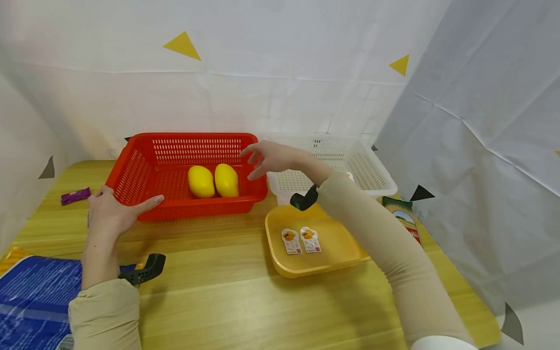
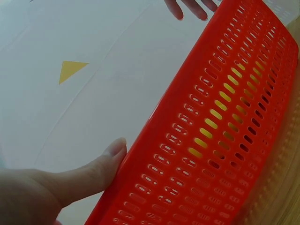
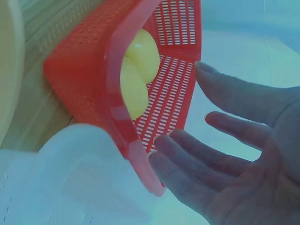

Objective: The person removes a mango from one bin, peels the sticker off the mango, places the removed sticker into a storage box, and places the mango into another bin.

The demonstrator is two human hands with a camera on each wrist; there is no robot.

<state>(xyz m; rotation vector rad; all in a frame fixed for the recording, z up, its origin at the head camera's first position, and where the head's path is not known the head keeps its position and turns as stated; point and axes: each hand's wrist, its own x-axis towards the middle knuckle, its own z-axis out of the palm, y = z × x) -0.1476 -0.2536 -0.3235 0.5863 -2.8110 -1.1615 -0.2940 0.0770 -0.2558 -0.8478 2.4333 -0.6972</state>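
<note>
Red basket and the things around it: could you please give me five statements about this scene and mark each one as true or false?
1. Two yellow fruits lie in the red basket. True.
2. The right hand holds a yellow fruit. False: the right hand holds nothing and is at the right end of the red basket.
3. The left hand grips the rim of the red basket. True.
4. The purple packet is inside the red basket. False: the purple packet lies on the table, left of the red basket.
5. Two small cards lie in the yellow tray. True.
</note>
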